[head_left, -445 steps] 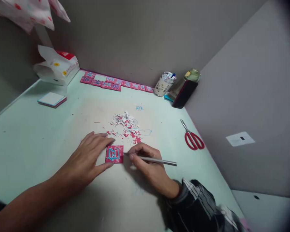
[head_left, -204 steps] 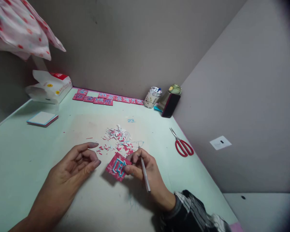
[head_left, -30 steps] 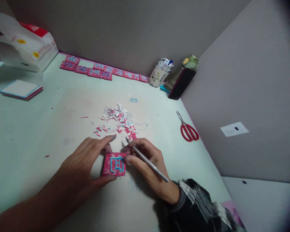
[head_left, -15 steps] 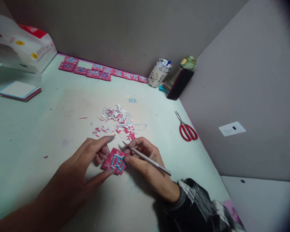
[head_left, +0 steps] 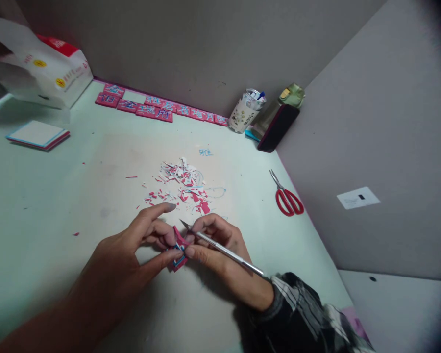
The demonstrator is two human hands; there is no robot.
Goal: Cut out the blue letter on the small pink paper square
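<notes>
Because the thin red card square (head_left: 178, 247) looks light and bendable, the left hand (head_left: 132, 250) pinches its edges while the right hand (head_left: 220, 245), closed around the craft knife (head_left: 220, 247), steadies it near the table's front edge.

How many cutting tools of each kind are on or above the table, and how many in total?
Craft knife, held in the right hand: 1
Red-handled scissors, lying on the table: 1
Total: 2

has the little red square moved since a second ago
Yes. The red square lay flat on the table below the scrap pile; now both hands hold it tipped up on edge, same spot.
</notes>
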